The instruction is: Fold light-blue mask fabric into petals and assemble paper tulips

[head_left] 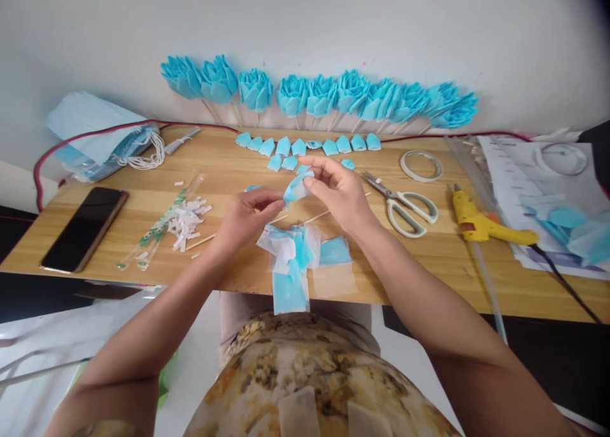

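A small blue and white fabric piece [298, 187], partly folded, is held up over the middle of the table between my two hands. My left hand [251, 213] pinches its lower left corner between thumb and fingers. My right hand [335, 188] grips its upper right side with thumb and forefinger. Below the hands lies a loose pile of blue and white fabric pieces [291, 259], overhanging the table's front edge. Behind them, folded blue petals [283, 146] are lined up in a row. Thin sticks [317, 217] lie partly hidden under my hands.
Several blue fabric flowers [292, 94] on sticks lean against the wall. Scissors [405, 208], a tape roll [421, 166] and a yellow glue gun [486, 220] with a cord lie right. Left are a phone [86, 229], white paper scraps [187, 221] and a stack of face masks [98, 132].
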Demonstrator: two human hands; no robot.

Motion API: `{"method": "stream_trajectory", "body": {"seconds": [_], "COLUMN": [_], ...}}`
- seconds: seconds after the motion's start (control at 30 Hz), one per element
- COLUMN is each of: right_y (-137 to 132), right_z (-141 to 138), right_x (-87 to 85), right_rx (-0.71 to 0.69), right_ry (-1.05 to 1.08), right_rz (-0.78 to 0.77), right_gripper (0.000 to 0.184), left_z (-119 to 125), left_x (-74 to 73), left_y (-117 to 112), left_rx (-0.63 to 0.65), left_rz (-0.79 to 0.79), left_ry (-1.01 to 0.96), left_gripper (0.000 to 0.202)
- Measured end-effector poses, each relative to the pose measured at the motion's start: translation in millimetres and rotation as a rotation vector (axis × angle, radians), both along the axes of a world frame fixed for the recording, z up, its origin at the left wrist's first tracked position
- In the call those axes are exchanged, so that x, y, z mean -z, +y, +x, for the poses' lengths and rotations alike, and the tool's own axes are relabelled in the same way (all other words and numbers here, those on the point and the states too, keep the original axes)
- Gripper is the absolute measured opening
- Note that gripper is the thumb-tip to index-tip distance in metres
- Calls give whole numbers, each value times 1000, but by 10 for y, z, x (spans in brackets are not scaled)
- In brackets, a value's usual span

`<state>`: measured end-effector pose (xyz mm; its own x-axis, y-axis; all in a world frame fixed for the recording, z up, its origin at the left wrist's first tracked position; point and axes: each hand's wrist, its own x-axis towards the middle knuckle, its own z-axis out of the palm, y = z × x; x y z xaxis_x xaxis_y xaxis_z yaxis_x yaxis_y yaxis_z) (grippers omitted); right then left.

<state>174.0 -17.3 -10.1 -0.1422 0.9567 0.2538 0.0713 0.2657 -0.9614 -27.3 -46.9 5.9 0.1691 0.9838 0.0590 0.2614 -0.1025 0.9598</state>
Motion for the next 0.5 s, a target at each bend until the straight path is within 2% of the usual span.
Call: {"method": "stream_trajectory", "body": {"seconds": [0.1,0.2,0.27,0.37,0.5], "right_y": [10,-2,-14,-28,-40], "right_z": [27,23,7,-14,-1], "right_x": [-15,-36,-36,-30,-61], "right_rx": [15,-10,-17,-8,6], "right_ry": [-4,-18,-30,-65,-109], "right_rz": [5,-1,9,37,79], "right_gripper": [36,38,38,40,40], "left_z": [-106,-177,-157,-47,87], "left_x": [-15,-81,-139,-209,-269], "left_y": [26,81,129,208,301], "left_rx": [16,-10,28,115,102], "left_rz": [-52,13,58,33,-23], "left_ry": [17,54,77,105,153], "left_gripper": [25,36,39,31,21]}}
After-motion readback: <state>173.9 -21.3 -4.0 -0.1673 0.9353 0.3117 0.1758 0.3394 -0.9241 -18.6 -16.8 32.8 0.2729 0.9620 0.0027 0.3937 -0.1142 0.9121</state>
